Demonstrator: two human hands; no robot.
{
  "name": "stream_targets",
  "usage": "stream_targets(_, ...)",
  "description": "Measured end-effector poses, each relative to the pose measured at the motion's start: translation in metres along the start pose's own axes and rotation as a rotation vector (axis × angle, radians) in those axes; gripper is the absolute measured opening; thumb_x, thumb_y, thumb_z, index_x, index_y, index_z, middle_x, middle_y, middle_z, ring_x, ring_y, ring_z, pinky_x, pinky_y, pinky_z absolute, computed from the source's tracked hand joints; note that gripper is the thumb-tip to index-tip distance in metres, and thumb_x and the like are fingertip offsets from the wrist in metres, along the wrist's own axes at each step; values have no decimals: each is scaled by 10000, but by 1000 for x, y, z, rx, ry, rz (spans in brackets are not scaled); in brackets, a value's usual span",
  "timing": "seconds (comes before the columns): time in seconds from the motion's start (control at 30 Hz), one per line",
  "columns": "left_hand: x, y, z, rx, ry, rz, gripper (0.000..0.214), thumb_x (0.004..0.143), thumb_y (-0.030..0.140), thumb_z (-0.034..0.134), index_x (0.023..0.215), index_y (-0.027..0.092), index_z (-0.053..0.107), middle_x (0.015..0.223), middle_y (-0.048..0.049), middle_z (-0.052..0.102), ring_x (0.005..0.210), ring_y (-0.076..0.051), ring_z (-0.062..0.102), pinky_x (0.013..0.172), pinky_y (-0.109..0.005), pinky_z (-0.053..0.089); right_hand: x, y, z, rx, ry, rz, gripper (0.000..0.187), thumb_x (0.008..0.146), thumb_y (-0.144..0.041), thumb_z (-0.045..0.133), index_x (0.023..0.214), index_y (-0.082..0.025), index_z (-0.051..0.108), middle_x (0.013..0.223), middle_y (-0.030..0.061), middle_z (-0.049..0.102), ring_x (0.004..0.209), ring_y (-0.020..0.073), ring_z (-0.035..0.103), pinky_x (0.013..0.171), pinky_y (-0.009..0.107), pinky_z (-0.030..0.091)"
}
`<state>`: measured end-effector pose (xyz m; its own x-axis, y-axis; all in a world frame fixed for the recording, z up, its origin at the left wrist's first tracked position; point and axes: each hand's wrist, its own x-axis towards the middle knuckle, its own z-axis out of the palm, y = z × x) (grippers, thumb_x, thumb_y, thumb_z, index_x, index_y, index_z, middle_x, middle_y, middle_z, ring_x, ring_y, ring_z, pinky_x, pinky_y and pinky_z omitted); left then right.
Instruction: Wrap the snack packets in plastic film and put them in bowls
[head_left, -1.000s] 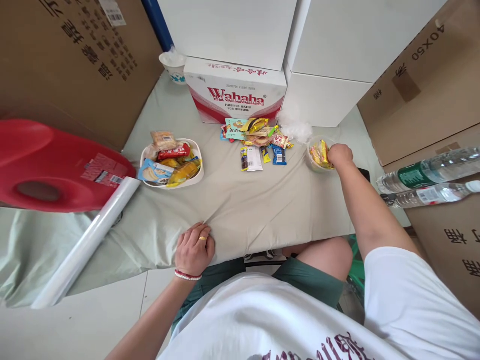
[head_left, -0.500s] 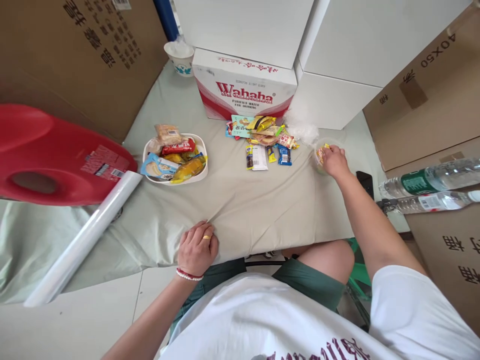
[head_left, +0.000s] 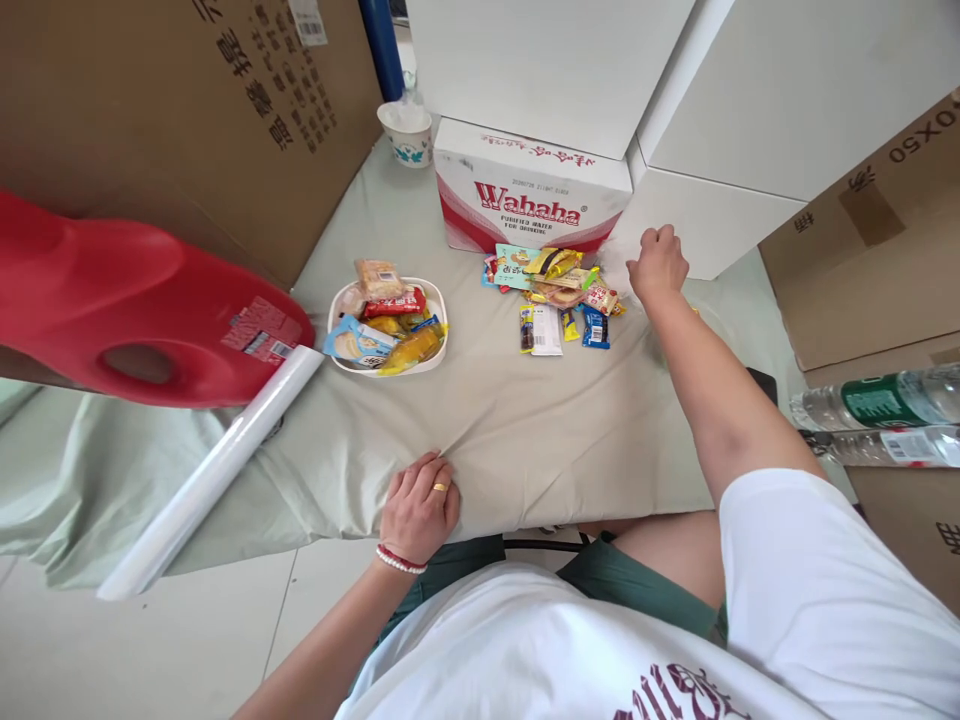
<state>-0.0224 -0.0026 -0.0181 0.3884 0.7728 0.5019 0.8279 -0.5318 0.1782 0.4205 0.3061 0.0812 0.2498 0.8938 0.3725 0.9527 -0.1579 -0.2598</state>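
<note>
Beige cloth [head_left: 555,430] touched by left hand [head_left: 420,508]

Its fingers were half-open, nothing visibly held. The right hand [head_left: 660,266] was curled beside clear plastic [head_left: 617,262], any hold impossible to tell. Snack packets [head_left: 553,264] were heaped before the Wahaha box [head_left: 531,185].

There are two hands [head_left: 420,508] [head_left: 660,266], two bottles [head_left: 885,401] [head_left: 904,447], one cup [head_left: 409,138], one white bowl [head_left: 433,361].

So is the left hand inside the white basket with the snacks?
No, the left hand rests on the cloth, apart from the basket.
</note>
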Motion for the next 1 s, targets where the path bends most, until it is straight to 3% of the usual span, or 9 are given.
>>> stream_targets(0.1, 0, 0, 0, -4, -2, -12, 217, 886, 75, 605, 1069, 190, 625, 1032, -102, 755, 1107, -280, 718, 885, -391, 501, 8, -2, 1, 23, -49, 73, 274, 1002, -391, 565, 998, -142, 678, 1235, 208, 581, 1290, 355, 456, 990, 536, 463)
stream_targets(0.17, -1, 0, 1, -11, 4, -19, 226, 883, 70, 601, 1069, 196, 628, 1025, -97, 755, 1109, -274, 717, 885, -388, 501, 9, -1, -9, 179, -39, 175, 148, 945, -292, 626, 882, -158, 642, 1184, 189, 598, 1220, 317, 495, 920, 465, 501)
stream_targets(0.27, -3, -1, 2, -28, 12, -27, 236, 879, 71, 600, 1068, 208, 635, 1020, -89, 752, 1121, -268, 714, 887, -384, 497, 3, 4, -37, 576, -114, 398, 137, 824, -186, 691, 786, -188, 559, 1021, 122, 627, 860, 186, 548, 647, 295, 487)
stream_targets(0.37, -3, 0, 3, -31, 9, -29, 231, 877, 77, 601, 1062, 210, 640, 1021, -90, 749, 1132, -269, 706, 891, -387, 489, -27, 8, -71, 858, -284, 521, 172, 761, -172, 692, 744, -199, 523, 869, 68, 646, 568, 78, 363, 437, 192, 310)
stream_targets(0.53, -1, 0, 3, -50, 11, -49, 179, 884, 114, 608, 1030, 210, 648, 1027, -97, 738, 1114, -281, 691, 881, -398, 479, -141, -4, -94, 1406, -495, 657, 226, 657, -177, 746, 748, -199, 540, 813, 16, 686, 456, 17, 200, 343, 133, 186)
stream_targets(0.63, 1, -1, -1, -167, 47, -94, 119, 914, 164, 610, 1017, 208, 651, 1031, -102, 722, 1133, -286, 663, 923, -415, 490, -223, -18, -84, 1561, -478, 729, 278, 611, -137, 765, 790, -205, 564, 755, -26, 665, 438, 9, 238, 353, 111, 227)
stream_targets(0.77, 17, 14, -7, -466, 160, -330, 86, 959, 279, 591, 959, 221, 654, 1017, -95, 677, 1109, -277, 640, 1020, -474, 480, -308, -36, -70, 1685, -422, 897, 284, 566, -126, 739, 797, -196, 589, 674, -50, 610, 447, 13, 271, 382, 120, 281)
stream_targets(0.9, 57, 62, 1, -1107, -176, -646, 469, 974, 490, 568, 1376, 251, 523, 1351, -136, 602, 1136, -254, 671, 904, -405, 564, -354, -55, -72, 1677, -498, 908, 246, 594, -174, 765, 786, -177, 610, 712, -28, 615, 465, 16, 283, 393, 152, 249)
stream_targets(1.0, 85, 100, 15, -1333, -410, -703, 1035, 665, 453, 898, 1540, 245, 388, 1479, -164, 540, 1206, -287, 648, 971, -409, 549, -368, -66, -80, 1633, -593, 856, 271, 632, -265, 823, 798, -183, 625, 680, -41, 581, 468, 28, 295, 399, 174, 221)
